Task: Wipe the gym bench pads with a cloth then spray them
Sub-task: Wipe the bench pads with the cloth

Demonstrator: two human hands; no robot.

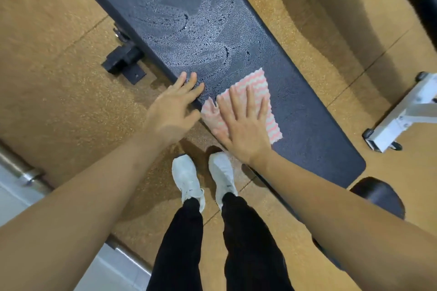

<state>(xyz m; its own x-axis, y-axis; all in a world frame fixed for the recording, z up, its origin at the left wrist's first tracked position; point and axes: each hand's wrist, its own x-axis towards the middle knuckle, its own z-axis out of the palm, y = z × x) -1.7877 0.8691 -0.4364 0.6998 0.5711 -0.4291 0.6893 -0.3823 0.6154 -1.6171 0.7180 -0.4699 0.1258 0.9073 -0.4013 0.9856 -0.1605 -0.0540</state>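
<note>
Dark, pebbled vinyl covers the bench pad (pixel 307 125), whose long axis runs diagonally from the upper left of the view to the lower right, with its rounded end at the lower right. The upper-left half carries a film of fine droplets (pixel 189 30) streaked with curved wipe marks; the lower-right half looks plain and matte.

A pink-and-white striped cloth (pixel 257 85) lies flat on the pad near its middle, at the near edge. Its stripes run roughly across the pad and one corner points up the frame. The right hand (pixel 243 125) presses flat on the cloth, fingers straight and spread, pointing up and away from the person. The left hand (pixel 172 111) is just beside it, fingers straight, their tips resting on the pad's near edge among the droplets, holding nothing.

White shoes (pixel 186 177) stand on the tan floor (pixel 59 66) beside the bench. A black bracket (pixel 123 59) shows under the pad at left, and a white frame (pixel 402 116) stands at the right.
</note>
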